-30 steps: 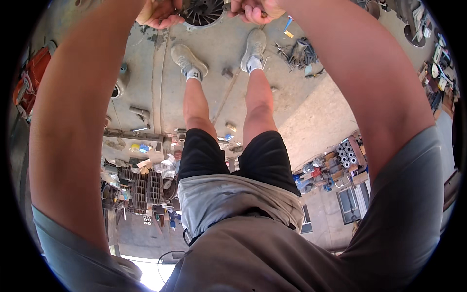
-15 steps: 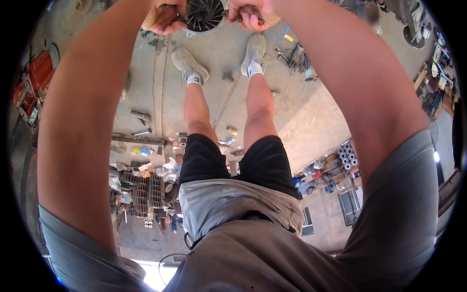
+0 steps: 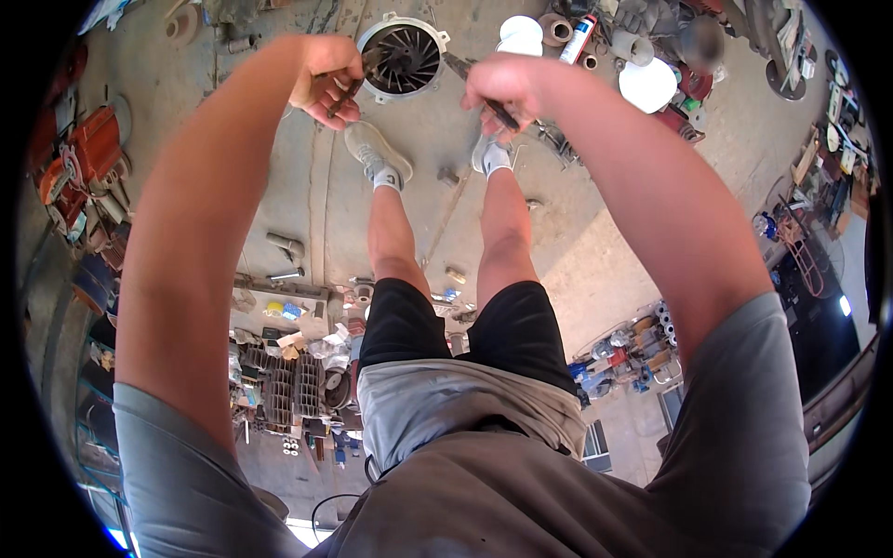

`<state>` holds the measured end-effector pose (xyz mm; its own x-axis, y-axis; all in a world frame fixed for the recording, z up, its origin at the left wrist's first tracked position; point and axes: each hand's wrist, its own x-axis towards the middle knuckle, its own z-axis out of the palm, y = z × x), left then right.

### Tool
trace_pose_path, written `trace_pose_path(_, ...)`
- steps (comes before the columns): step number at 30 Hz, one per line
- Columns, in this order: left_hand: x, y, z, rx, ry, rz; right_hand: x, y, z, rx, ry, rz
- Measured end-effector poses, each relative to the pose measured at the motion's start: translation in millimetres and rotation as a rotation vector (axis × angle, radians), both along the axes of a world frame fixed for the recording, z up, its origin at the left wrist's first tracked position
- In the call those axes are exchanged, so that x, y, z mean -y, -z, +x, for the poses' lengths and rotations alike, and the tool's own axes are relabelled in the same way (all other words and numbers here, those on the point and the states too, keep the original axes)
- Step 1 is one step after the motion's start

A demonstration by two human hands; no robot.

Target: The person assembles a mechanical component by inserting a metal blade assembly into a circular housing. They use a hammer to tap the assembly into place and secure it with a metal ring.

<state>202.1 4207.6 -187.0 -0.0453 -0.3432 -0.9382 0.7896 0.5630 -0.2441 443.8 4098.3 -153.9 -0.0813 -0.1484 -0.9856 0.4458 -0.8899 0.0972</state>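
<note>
A round grey metal housing [image 3: 441, 39] with lugs on its rim stands on the floor between my hands, at the top of the view. Dark radial blades [image 3: 409, 63] fill its inside. My left hand [image 3: 327, 82] is closed around a dark, slim metal tool [image 3: 342, 99], whose far end reaches the housing's left rim. On the right side, my right hand [image 3: 507, 86] grips a dark bar-like tool [image 3: 503, 113]. Its tip points up and left, close to the housing's right lug. The exact kind of both tools is hard to make out.
My shoes [image 3: 377, 153] stand just below the housing. White round containers [image 3: 648, 86], a tube [image 3: 579, 39] and metal parts lie at upper right. Orange machinery [image 3: 93, 144] is at far left. A pipe elbow [image 3: 286, 245] and crowded parts [image 3: 279, 381] lie lower left.
The view has shifted, so the housing now shows whole and more of the floor beyond appears. Both hands sit lower in the picture, and my right hand has drawn slightly away from the housing.
</note>
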Motion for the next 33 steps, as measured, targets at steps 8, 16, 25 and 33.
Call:
trace_pose_path(8,-17.4,-3.3,-12.5,0.029,-0.084,-0.126,46.2,-6.8,-25.0,-0.053,0.045,0.198)
trace_pose_path(16,26.6,-42.2,-16.5,0.043,0.151,0.249,46.5,-2.2,-44.2,-0.099,0.174,0.181)
trace_pose_path(25,99.9,-22.1,-6.7,0.172,0.584,0.788,39.6,1.9,-61.0,-0.032,0.286,0.299)
trace_pose_path(33,106.4,-22.1,4.9,0.078,0.630,0.745,33.9,17.3,-75.4,0.022,0.216,0.280)
